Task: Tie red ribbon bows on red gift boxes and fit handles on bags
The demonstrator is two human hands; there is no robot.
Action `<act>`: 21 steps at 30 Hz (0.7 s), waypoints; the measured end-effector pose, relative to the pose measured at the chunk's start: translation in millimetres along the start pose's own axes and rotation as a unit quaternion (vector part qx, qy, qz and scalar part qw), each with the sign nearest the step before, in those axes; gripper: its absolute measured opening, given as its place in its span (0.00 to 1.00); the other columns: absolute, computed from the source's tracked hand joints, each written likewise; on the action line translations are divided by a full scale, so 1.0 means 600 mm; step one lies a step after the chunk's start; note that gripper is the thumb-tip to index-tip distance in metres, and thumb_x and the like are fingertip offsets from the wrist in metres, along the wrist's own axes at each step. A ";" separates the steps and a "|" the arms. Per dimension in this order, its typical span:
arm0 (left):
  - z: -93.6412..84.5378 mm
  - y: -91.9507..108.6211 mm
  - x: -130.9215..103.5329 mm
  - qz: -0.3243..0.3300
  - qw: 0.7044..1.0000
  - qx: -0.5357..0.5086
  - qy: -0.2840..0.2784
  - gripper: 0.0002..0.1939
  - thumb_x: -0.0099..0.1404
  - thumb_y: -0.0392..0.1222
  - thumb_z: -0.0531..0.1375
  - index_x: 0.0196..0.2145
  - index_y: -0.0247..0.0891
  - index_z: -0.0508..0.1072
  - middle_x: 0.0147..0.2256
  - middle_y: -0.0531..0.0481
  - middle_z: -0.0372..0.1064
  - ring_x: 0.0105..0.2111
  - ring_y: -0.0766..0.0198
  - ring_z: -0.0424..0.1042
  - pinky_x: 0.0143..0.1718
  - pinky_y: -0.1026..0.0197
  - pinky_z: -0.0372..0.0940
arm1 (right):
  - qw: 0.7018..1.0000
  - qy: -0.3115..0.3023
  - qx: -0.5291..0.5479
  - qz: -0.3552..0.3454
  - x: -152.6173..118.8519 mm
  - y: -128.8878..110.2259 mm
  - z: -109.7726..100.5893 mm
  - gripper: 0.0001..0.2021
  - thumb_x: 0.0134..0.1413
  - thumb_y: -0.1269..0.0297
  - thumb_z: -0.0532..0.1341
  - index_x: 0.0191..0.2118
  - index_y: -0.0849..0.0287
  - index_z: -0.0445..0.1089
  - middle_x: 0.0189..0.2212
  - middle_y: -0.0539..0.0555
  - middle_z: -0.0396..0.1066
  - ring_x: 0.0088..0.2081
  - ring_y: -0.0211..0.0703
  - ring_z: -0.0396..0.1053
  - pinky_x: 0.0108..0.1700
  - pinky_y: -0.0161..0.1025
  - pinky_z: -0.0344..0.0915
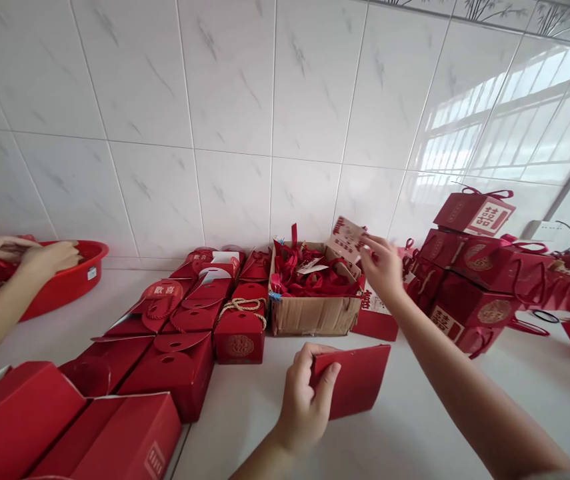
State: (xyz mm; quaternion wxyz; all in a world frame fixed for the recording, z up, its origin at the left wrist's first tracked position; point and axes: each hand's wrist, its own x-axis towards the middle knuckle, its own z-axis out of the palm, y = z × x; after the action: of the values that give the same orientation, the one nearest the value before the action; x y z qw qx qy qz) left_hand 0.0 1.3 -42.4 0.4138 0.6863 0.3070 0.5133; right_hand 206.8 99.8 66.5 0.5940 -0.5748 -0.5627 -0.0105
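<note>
Pinching a flat, smooth red packet (357,383) in the left grip (305,395), in front of an open cardboard carton (319,315) on the pale surface (229,417), and a thin patterned card (347,239) by its edge in the right grip (383,267), above the carton's right side. Could crease the packet if squeezed too hard, or snag the card on satiny, tangled ribbons (295,283) inside if lowered carelessly. Farther out, could topple angular, ribbon-tied stacked boxes (487,263) at right if brushed by the forearm (455,363).
</note>
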 end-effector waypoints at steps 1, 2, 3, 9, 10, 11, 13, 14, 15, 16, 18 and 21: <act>0.000 0.002 0.002 -0.002 1.000 -0.005 0.003 0.09 0.67 0.47 0.55 0.39 0.40 0.68 0.38 0.45 0.73 0.39 0.58 0.73 0.42 0.58 0.67 | 0.999 0.037 0.006 -0.034 -0.025 -0.002 -0.034 0.15 0.56 0.68 0.59 0.49 0.56 0.73 0.51 0.57 0.67 0.56 0.52 0.61 0.59 0.52 0.57; 0.001 0.003 0.003 -0.004 1.000 -0.012 0.005 0.09 0.66 0.47 0.55 0.39 0.40 0.67 0.37 0.46 0.73 0.38 0.58 0.73 0.41 0.59 0.67 | 0.989 0.086 0.025 -0.114 -0.051 -0.003 -0.067 0.16 0.53 0.68 0.62 0.49 0.55 0.73 0.48 0.57 0.69 0.54 0.52 0.64 0.57 0.53 0.60; 0.001 0.004 0.005 -0.005 1.000 -0.020 0.006 0.09 0.66 0.47 0.56 0.38 0.40 0.67 0.36 0.47 0.73 0.37 0.59 0.73 0.39 0.60 0.67 | 0.973 0.137 0.053 -0.176 -0.075 -0.002 -0.096 0.19 0.51 0.68 0.64 0.51 0.52 0.72 0.48 0.56 0.68 0.53 0.53 0.65 0.56 0.54 0.61; 0.004 0.005 0.011 0.004 0.999 -0.022 0.025 0.07 0.65 0.46 0.58 0.38 0.41 0.68 0.35 0.50 0.73 0.36 0.63 0.72 0.38 0.65 0.66 | 0.948 0.119 0.293 -0.035 -0.160 0.016 -0.150 0.29 0.45 0.61 0.68 0.57 0.50 0.67 0.58 0.57 0.63 0.57 0.59 0.63 0.54 0.60 0.64; 0.003 0.004 0.011 0.004 0.999 -0.019 0.026 0.07 0.65 0.45 0.58 0.38 0.41 0.68 0.35 0.51 0.73 0.36 0.63 0.72 0.39 0.65 0.66 | 0.941 0.080 0.328 0.018 -0.167 0.019 -0.144 0.29 0.45 0.59 0.68 0.57 0.51 0.67 0.58 0.59 0.64 0.55 0.60 0.66 0.51 0.59 0.67; 0.003 0.003 0.011 0.003 1.000 -0.017 0.024 0.07 0.66 0.45 0.58 0.39 0.42 0.68 0.35 0.51 0.73 0.37 0.64 0.72 0.39 0.66 0.66 | 0.932 0.040 0.354 0.062 -0.173 0.022 -0.138 0.29 0.45 0.58 0.68 0.56 0.52 0.67 0.57 0.60 0.65 0.52 0.60 0.69 0.49 0.58 0.69; 0.002 0.003 0.010 0.000 1.000 -0.015 0.013 0.07 0.66 0.45 0.58 0.40 0.42 0.67 0.36 0.51 0.73 0.37 0.64 0.72 0.39 0.66 0.66 | 0.917 -0.016 0.381 0.119 -0.177 0.025 -0.136 0.27 0.45 0.59 0.68 0.54 0.55 0.70 0.54 0.61 0.69 0.47 0.57 0.73 0.44 0.53 0.72; 0.001 0.003 0.009 -0.002 1.000 -0.014 0.007 0.07 0.66 0.45 0.58 0.40 0.42 0.67 0.36 0.51 0.73 0.37 0.64 0.72 0.39 0.66 0.66 | 0.912 -0.020 0.388 0.132 -0.175 0.025 -0.142 0.26 0.45 0.59 0.68 0.53 0.56 0.71 0.52 0.61 0.71 0.45 0.55 0.74 0.41 0.49 0.73; 0.001 0.004 0.009 -0.003 1.000 -0.014 0.001 0.07 0.66 0.45 0.57 0.40 0.42 0.67 0.37 0.51 0.72 0.37 0.64 0.72 0.38 0.65 0.66 | 0.911 -0.006 0.391 0.133 -0.171 0.025 -0.153 0.24 0.46 0.58 0.67 0.52 0.56 0.72 0.50 0.61 0.73 0.42 0.52 0.75 0.38 0.46 0.73; 0.000 0.005 0.008 -0.003 1.000 -0.013 -0.001 0.08 0.66 0.45 0.57 0.40 0.41 0.67 0.37 0.51 0.72 0.37 0.64 0.72 0.38 0.65 0.67 | 0.911 0.022 0.392 0.125 -0.166 0.024 -0.167 0.22 0.47 0.57 0.66 0.50 0.55 0.73 0.48 0.60 0.74 0.37 0.49 0.76 0.33 0.43 0.73; 0.000 0.006 0.007 -0.002 1.000 -0.006 0.001 0.08 0.66 0.45 0.58 0.41 0.41 0.67 0.37 0.51 0.72 0.37 0.64 0.71 0.37 0.65 0.66 | 0.915 0.067 0.383 0.104 -0.156 0.021 -0.195 0.21 0.50 0.54 0.62 0.50 0.54 0.73 0.49 0.59 0.74 0.29 0.42 0.75 0.23 0.37 0.68; -0.001 0.008 0.008 0.000 1.000 0.013 -0.006 0.09 0.66 0.45 0.57 0.41 0.40 0.66 0.36 0.51 0.71 0.37 0.64 0.71 0.38 0.65 0.66 | 0.920 0.027 0.368 0.134 -0.155 0.009 -0.201 0.22 0.49 0.55 0.64 0.51 0.53 0.72 0.52 0.59 0.72 0.27 0.40 0.73 0.22 0.36 0.66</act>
State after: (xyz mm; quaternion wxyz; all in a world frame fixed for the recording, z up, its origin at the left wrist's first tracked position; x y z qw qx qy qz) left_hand 0.9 2.8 -35.8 0.4067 0.6948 0.3113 0.5049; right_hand 255.4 -41.0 34.7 0.7740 -0.3858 -0.4285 0.2617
